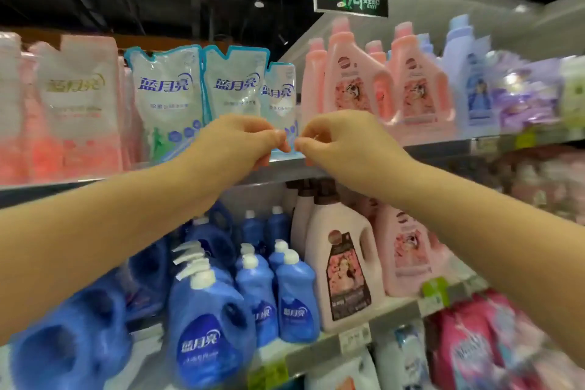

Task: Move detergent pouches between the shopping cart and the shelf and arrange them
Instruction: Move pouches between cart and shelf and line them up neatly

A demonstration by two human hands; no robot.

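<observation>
Both arms up at the grey metal top shelf (437,149): L hand (250,139) and R hand (342,142) side by side, thumb tips nearly touching, fingers curled. Each is pinching the bottom edge of the small blue-edged white plastic detergent pouch (280,95), far as the blur lets me tell. Pouch stands upright on the shelf, just behind and above the knuckles, and looks turned a touch vs. the two taller blue-edged white pouches (167,95) just left of the L hand. Pink plastic jugs (357,82) sit just right of the R hand. Cart not in view. Reads as the arranging step: pouch on the shelf, getting squared up. Next move prob. wants a small nudge toward the L-hand side, face to the front, base flat, then both grips off w/o tipping it onto its neighbours.
</observation>
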